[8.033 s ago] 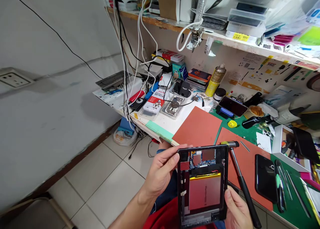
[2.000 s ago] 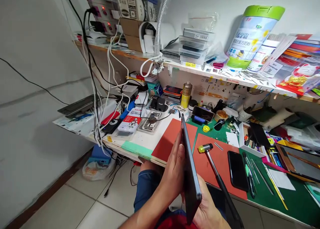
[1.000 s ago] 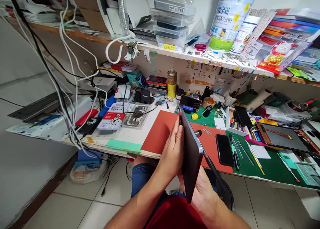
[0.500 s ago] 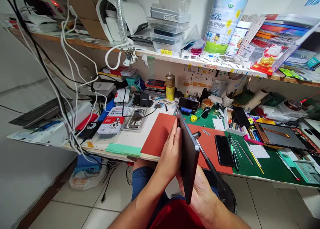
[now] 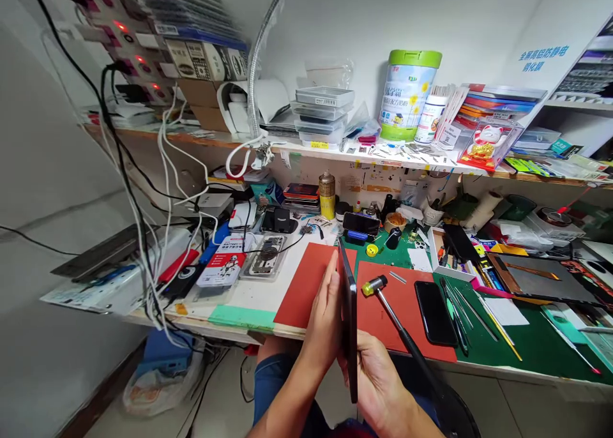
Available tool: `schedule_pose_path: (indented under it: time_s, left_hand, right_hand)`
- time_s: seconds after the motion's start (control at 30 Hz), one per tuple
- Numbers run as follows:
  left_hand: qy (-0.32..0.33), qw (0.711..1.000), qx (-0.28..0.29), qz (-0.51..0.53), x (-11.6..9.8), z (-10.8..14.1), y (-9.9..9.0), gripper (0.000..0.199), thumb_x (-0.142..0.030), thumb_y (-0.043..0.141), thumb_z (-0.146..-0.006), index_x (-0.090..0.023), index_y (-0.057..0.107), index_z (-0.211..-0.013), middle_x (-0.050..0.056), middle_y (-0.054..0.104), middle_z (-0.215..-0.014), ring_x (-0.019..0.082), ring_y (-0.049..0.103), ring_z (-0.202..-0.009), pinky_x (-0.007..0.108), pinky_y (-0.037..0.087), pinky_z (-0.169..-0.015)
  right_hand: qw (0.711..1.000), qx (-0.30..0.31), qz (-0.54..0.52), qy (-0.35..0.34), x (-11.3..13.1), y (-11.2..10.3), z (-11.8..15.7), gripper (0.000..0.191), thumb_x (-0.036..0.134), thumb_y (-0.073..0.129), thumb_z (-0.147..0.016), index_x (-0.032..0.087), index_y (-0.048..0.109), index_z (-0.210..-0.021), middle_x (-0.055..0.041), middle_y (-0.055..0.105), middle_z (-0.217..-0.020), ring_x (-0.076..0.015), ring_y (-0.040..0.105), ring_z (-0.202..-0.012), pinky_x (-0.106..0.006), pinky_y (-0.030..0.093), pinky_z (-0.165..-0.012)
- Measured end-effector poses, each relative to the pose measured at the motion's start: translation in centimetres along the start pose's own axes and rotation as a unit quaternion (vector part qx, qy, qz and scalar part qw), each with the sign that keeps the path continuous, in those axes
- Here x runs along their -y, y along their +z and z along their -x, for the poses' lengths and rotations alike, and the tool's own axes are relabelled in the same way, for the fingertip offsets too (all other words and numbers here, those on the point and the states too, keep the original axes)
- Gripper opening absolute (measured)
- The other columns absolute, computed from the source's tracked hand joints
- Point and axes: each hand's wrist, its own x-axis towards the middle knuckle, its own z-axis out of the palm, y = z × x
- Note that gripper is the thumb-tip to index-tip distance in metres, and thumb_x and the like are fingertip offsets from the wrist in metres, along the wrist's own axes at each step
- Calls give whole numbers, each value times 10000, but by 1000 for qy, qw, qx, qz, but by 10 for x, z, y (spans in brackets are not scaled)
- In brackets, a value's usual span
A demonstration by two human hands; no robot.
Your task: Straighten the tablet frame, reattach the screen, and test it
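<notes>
A thin dark tablet [image 5: 350, 323] stands upright between my hands, turned almost edge-on, above the bench's front edge. My left hand [image 5: 326, 313] lies along its left face with the fingers straight and pressed together. Low on the other side, my right hand [image 5: 378, 368] grips the bottom part; some of its fingers are hidden behind the tablet. Just right of the tablet, a small mallet [image 5: 393, 310] with a yellow-tipped head rests on the red mat [image 5: 306, 285], its black handle reaching past the front edge. Beside the mallet lies a black phone [image 5: 435, 313].
Tweezers and slim tools [image 5: 472, 310] lie right of the phone on the green mat. Further right is an opened device [image 5: 531, 277]. A white tool box [image 5: 447, 253] and a spray can [image 5: 327, 195] stand behind. White cables [image 5: 165, 170] hang at left, below a loaded shelf [image 5: 383, 160].
The tablet has turned more edge-on to me, with both hands still on it. My view has shifted upward, showing more of the shelf, and the mallet's head is now uncovered.
</notes>
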Motion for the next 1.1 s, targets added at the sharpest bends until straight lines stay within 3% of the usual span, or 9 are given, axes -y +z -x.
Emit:
schedule_pose_path:
  time_s: [0.1,0.23,0.37,0.5,0.67,0.83,0.97,1.03,1.1]
  left_hand:
    - [47,998,-40,2,-3,24,-9,670,-653,314,-1106,-298,497,-1643,15,438,-1746,251,283,-1665,406,213,-1374]
    - [92,993,-69,-13,-6,52,-18,637,-619,432,-1089,-287,534,-1623,52,500,-1706,298,366,-1631,422,306,-1348]
    - [55,993,-105,-11,5,59,-25,593,-600,495,-1075,-305,590,-1581,65,593,-1632,298,366,-1632,444,303,-1350]
    - [14,984,-174,20,23,59,-31,679,-673,518,-1031,-260,615,-1560,86,677,-1541,310,390,-1620,455,302,-1350]
    - [11,972,-231,35,31,63,-39,606,-651,565,-1009,-309,688,-1494,47,691,-1525,308,425,-1602,369,307,-1346]
    - [21,969,-227,92,24,61,-38,691,-652,531,-1033,-198,632,-1545,127,683,-1523,316,467,-1574,443,294,-1353]
    - [19,967,-233,98,19,59,-35,686,-680,561,-1009,-217,667,-1504,117,709,-1489,311,536,-1522,419,376,-1311]
    - [16,972,-221,77,16,58,-35,657,-664,629,-984,-238,679,-1481,109,724,-1466,316,585,-1476,415,426,-1277]
    - [23,978,-199,52,8,54,-39,589,-610,660,-991,-244,687,-1452,107,727,-1458,312,626,-1428,415,453,-1251]
  right_hand:
    - [1000,-1,22,-17,-4,-3,-4,247,421,900,-781,221,781,-862,-7,709,-704,-244,735,-797,-350,627,-739]
    - [999,-32,18,-15,-9,-3,-6,353,444,933,-754,185,797,-952,-17,751,-777,-244,763,-843,-335,645,-757]
    - [997,-68,26,-30,-12,-4,-9,404,397,1011,-665,168,791,-914,-39,803,-879,-207,768,-858,-289,652,-798]
    - [992,-94,54,-63,-15,-7,-10,476,442,993,-693,174,783,-1027,-56,820,-982,-239,778,-954,-315,671,-785]
    - [981,-149,70,-106,-14,-8,-7,563,496,993,-695,211,748,-1114,-40,817,-1060,-244,783,-1007,-305,681,-770]
    - [972,-186,52,-131,-14,-9,-5,602,506,1006,-670,225,738,-1130,-29,813,-1095,-208,780,-1021,-279,683,-838]
    - [969,-202,45,-134,-13,-8,-3,625,496,1024,-641,236,736,-1132,-17,814,-1082,-196,772,-1042,-268,677,-894]
    - [967,-205,49,-140,-12,-8,-3,612,502,1031,-629,239,745,-1101,-4,809,-1043,-180,771,-994,-242,672,-860]
    - [967,-200,65,-142,-13,-8,-4,561,516,1039,-613,237,754,-1007,26,780,-915,-139,747,-816,-190,647,-716]
